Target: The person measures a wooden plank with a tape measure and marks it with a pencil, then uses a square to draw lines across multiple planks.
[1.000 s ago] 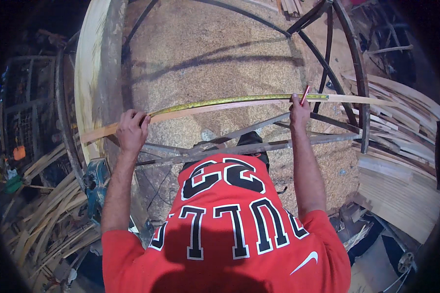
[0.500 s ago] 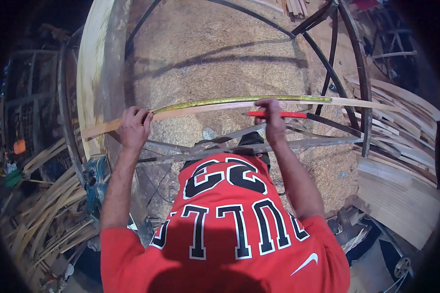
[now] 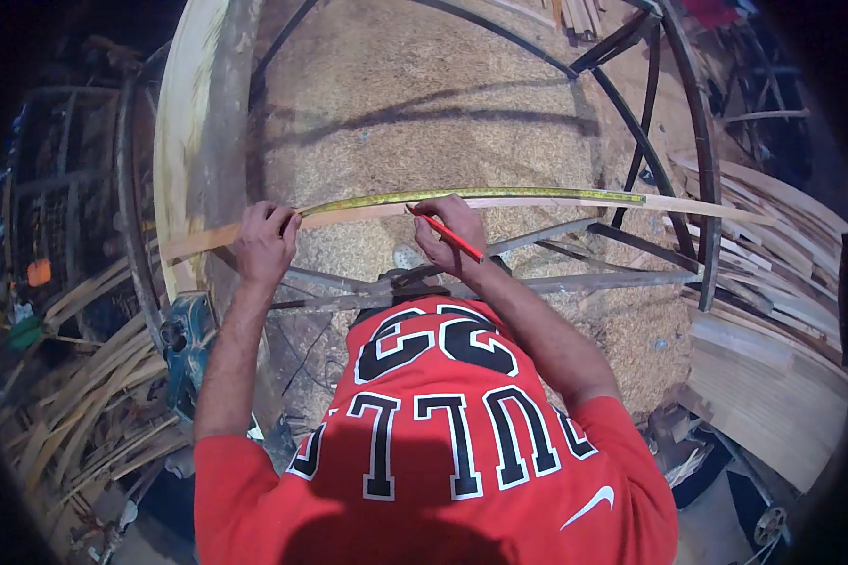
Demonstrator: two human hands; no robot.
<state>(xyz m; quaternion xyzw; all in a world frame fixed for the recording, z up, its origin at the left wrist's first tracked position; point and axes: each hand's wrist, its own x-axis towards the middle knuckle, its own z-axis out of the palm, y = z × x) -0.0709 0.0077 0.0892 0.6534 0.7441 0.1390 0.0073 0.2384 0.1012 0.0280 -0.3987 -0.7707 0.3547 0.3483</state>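
Note:
A long thin wooden strip (image 3: 349,217) lies crosswise in front of me, with a yellow tape measure blade (image 3: 528,193) stretched along it. My left hand (image 3: 266,240) is closed, pinching the blade's left end against the strip. In my right hand (image 3: 452,231) a red pencil (image 3: 455,238) is gripped, its dark tip touching or very close to the strip's edge near the middle of the blade. The fingers of that hand rest at the strip beside the tape.
A dark metal frame (image 3: 704,141) stands around the strip. At left are a pale plank (image 3: 181,122) and a teal power tool (image 3: 188,344). Wood strips are piled at left (image 3: 113,414) and right (image 3: 773,245). Sawdust (image 3: 424,122) covers the floor.
My right hand has moved left along the strip. The pencil has turned from lying level to slanting, its tip now at the strip. My left hand stays at the tape's end.

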